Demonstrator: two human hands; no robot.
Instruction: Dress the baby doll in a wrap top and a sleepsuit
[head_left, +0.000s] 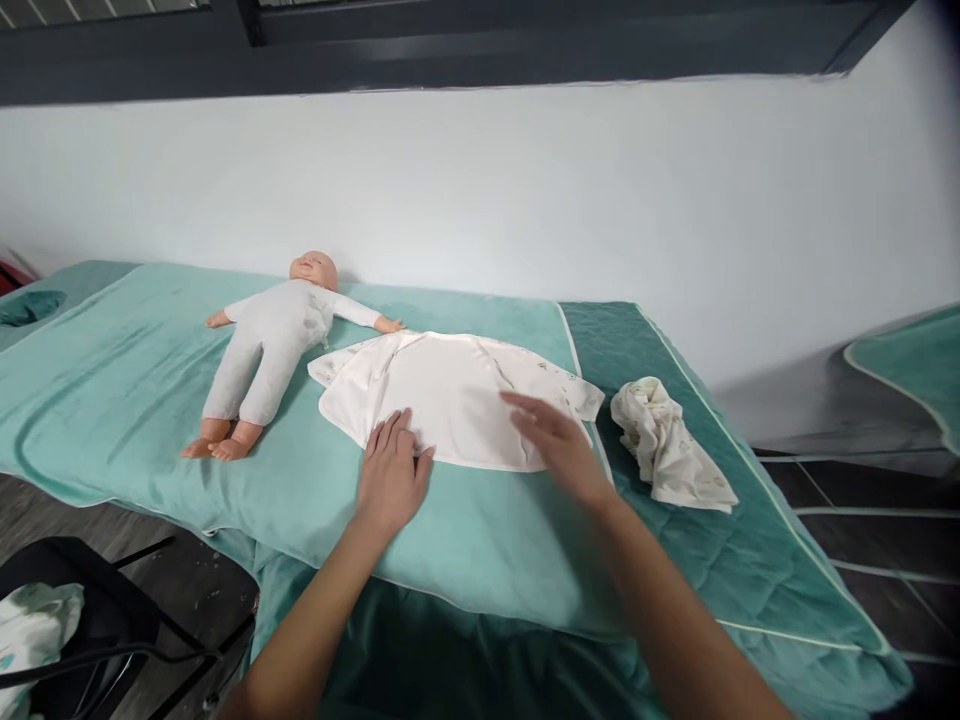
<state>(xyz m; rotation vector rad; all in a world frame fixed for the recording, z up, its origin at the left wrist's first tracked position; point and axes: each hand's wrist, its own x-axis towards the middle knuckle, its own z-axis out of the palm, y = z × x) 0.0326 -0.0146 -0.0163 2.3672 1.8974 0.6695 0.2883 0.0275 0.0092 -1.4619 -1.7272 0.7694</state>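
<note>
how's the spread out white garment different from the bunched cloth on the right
The spread garment lies flat, while the bunched cloth is crumpled in a heap. The garment takes up more room than the cloth. The left hand rests at the garment's near edge; the cloth lies untouched. Both are pale with small printed marks.

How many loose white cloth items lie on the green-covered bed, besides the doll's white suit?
2: a white fabric garment spread flat at the centre, and a crumpled white printed cloth bundle at the right. The bundle may hide more.
</note>
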